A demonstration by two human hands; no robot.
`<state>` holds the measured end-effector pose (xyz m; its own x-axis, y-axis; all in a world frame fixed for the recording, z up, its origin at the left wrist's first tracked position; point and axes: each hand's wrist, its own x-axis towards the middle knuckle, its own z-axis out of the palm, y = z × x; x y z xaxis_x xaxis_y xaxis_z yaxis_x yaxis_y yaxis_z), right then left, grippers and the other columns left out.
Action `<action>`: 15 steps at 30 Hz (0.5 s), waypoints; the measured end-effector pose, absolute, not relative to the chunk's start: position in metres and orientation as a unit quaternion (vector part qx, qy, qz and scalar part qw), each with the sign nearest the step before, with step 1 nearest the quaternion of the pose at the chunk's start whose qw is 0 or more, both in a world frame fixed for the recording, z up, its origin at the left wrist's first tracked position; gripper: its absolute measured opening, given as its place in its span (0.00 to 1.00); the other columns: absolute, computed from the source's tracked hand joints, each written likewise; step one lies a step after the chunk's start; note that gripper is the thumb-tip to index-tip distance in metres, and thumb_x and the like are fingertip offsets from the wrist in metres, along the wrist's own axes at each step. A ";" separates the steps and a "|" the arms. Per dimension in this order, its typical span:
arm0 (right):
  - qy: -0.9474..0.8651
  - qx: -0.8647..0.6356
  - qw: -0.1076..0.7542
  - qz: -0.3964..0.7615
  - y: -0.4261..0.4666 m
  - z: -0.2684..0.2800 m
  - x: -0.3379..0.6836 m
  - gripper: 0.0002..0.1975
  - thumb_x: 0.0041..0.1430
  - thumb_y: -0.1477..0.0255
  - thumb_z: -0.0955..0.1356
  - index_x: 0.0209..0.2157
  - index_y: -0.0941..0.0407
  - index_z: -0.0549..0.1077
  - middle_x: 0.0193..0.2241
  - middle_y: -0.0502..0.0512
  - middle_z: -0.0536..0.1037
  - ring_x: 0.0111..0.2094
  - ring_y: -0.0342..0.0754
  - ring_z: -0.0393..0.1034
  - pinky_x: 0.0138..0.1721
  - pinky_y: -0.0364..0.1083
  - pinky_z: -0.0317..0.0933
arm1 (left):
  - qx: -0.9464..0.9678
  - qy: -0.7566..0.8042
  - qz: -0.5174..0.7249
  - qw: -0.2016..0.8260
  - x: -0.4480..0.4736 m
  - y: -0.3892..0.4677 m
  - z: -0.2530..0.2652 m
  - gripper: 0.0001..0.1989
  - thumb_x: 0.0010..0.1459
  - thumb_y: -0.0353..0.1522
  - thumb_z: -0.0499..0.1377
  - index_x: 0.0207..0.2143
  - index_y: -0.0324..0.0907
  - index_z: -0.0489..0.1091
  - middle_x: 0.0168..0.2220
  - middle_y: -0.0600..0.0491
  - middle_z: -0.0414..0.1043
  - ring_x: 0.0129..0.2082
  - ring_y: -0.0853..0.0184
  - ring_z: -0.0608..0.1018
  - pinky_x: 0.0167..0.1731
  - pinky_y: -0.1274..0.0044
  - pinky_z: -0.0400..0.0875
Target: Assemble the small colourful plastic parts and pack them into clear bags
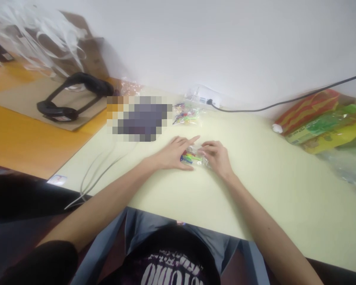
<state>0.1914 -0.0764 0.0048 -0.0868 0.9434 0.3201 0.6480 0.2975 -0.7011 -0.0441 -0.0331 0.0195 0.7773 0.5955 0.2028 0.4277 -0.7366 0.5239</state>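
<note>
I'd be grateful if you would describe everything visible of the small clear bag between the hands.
The small clear bag looks like thin, glossy, crinkled plastic. Through it show small pieces in bright green, blue and red, too blurred to identify. It lies on the pale yellow table. The left hand's grip is spread around its left side; the right hand's grip is at its right end. Whether it is sealed cannot be told.

The right fingers [211, 148] partly hide a clear bag [198, 160] (its colourful pieces [190, 158] too small to name); pixelation masks a dark object [144, 118].
</note>
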 end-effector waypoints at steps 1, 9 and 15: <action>-0.704 -0.557 0.382 0.216 -0.076 0.005 0.193 0.08 0.62 0.66 0.70 0.34 0.51 0.83 0.44 0.58 0.81 0.46 0.55 0.72 0.51 0.54 0.66 | 0.914 0.280 0.182 0.230 -0.044 -0.033 0.019 0.58 0.52 0.52 0.69 0.75 0.50 0.41 0.61 0.45 0.66 0.60 0.49 0.65 0.63 0.60 0.57; -0.619 -0.555 0.456 0.317 -0.077 0.001 0.202 0.15 0.54 0.69 0.71 0.44 0.55 0.71 0.33 0.52 0.80 0.32 0.48 0.73 0.37 0.47 0.66 | 0.917 0.275 0.174 0.230 -0.043 -0.033 0.022 0.55 0.53 0.51 0.69 0.75 0.51 0.43 0.60 0.45 0.68 0.58 0.50 0.66 0.62 0.60 0.59; -0.660 -0.563 0.390 0.309 -0.080 0.006 0.202 0.15 0.58 0.67 0.69 0.46 0.57 0.77 0.29 0.51 0.77 0.28 0.46 0.69 0.35 0.46 0.64 | 0.918 0.264 0.175 0.240 -0.043 -0.033 0.024 0.53 0.54 0.49 0.69 0.74 0.52 0.45 0.60 0.46 0.68 0.57 0.51 0.67 0.61 0.60 0.59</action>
